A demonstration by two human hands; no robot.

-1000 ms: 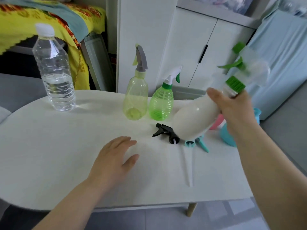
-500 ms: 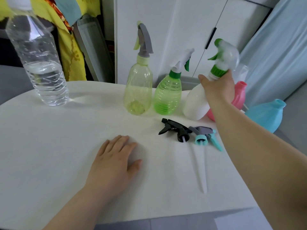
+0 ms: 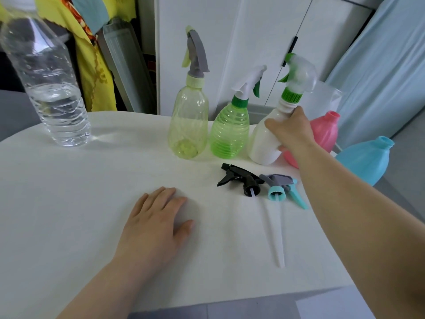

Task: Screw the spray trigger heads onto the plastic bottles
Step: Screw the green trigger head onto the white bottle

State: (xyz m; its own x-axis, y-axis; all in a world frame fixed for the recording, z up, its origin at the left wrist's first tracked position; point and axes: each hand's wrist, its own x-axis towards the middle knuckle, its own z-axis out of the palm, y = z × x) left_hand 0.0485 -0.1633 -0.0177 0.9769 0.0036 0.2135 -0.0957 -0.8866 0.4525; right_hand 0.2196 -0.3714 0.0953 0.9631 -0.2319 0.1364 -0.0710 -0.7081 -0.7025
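A white table (image 3: pixel 69 203) stands before a white cabinet (image 3: pixel 230 31), with a half-filled water bottle (image 3: pixel 50 100) at ten o'clock. Along the far edge, from twelve toward one o'clock, three finished sprayers form a row: a yellow-green bottle (image 3: pixel 187 125) with a grey head, a green ribbed bottle (image 3: pixel 230 132), and a white bottle (image 3: pixel 262 141) with a green-collared trigger head (image 3: pixel 296 79). The right hand (image 3: pixel 291 131) wraps the white bottle's shoulder, fingers curled round it, base on the table just beside the green one, probably to line it up with the completed pieces and keep it from tipping. The left hand (image 3: pixel 154 224) lies flat at six o'clock, fingers relaxed and holding nothing, likely bracing the body for the reach. At two o'clock a pink bottle (image 3: pixel 324 132) and a blue bottle (image 3: pixel 365 160) show bare open necks; whether the blue one rests on the table cannot be told. A black trigger head (image 3: pixel 241 179) and a teal and grey trigger head (image 3: pixel 280 187), its white dip tube (image 3: pixel 276 231) pointing toward five o'clock, lie close before them, within easy reach for the next fitting.
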